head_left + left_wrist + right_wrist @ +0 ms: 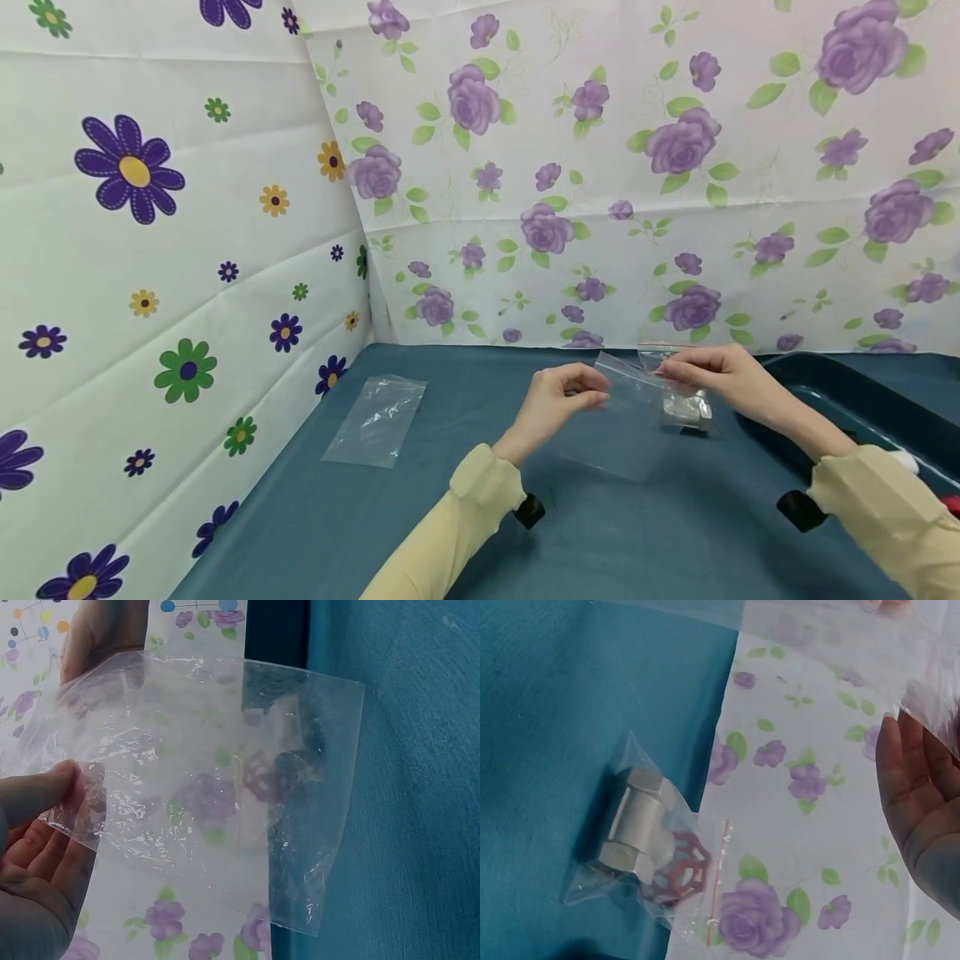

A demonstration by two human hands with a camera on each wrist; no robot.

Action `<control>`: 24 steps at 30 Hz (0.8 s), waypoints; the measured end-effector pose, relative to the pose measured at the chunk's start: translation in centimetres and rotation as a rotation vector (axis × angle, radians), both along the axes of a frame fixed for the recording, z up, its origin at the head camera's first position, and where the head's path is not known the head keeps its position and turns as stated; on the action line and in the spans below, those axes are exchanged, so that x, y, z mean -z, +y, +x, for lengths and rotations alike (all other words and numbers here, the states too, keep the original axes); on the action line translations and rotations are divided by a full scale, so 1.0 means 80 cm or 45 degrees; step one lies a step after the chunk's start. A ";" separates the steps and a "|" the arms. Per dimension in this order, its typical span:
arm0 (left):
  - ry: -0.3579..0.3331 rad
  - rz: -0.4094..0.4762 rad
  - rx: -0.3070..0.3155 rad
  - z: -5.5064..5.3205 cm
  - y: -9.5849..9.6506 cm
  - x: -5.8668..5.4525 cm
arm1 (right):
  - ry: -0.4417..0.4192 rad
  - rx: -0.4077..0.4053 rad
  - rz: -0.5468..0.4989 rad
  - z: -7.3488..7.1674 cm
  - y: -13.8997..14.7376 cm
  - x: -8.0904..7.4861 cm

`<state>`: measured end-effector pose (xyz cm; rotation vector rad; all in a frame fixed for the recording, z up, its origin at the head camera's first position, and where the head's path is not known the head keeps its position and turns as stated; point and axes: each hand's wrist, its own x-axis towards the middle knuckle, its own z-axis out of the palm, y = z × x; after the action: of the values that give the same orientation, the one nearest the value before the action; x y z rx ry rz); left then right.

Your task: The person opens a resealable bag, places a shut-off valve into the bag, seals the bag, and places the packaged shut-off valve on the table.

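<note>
A clear plastic zip bag [626, 425] hangs between the two hands above the table. My left hand [557, 407] pinches its left side, thumb in front and fingers behind in the left wrist view, where the bag [202, 772] spreads out flat. My right hand [708, 377] pinches the bag's upper right edge; in the right wrist view only part of this hand [930, 799] shows. Behind the held bag is a metal valve [637, 821] with a red handwheel [686, 870], inside another clear zip bag [712, 892] with a red seal line.
Another clear bag [378, 421] lies flat on the blue-green tablecloth [300, 533] at the left. A dark tray [847, 379] sits at the right, with a white item [906, 461] and a red item [951, 504] partly visible. Flower-patterned sheets [540, 167] stand behind and left.
</note>
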<state>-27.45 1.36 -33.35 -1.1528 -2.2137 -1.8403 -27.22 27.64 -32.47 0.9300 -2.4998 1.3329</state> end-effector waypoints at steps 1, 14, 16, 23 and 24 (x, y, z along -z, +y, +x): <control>0.004 0.003 0.001 0.000 0.000 0.000 | -0.008 -0.015 0.010 0.000 0.001 -0.002; 0.251 -0.058 -0.092 -0.025 0.010 0.030 | -0.094 -0.095 0.196 -0.002 -0.001 -0.005; 0.392 -0.084 -0.153 -0.028 0.010 0.029 | -0.100 -0.078 0.197 -0.001 -0.001 -0.008; 1.170 -0.334 -0.370 -0.030 0.011 0.010 | -0.116 -0.051 0.163 0.007 -0.010 -0.016; 1.281 -0.389 -0.397 -0.029 0.012 0.007 | -0.111 -0.045 0.160 0.007 -0.011 -0.017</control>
<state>-29.76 2.31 -33.90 -1.2646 -1.8798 -0.5634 -26.63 26.73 -31.11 0.9648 -2.6726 1.2647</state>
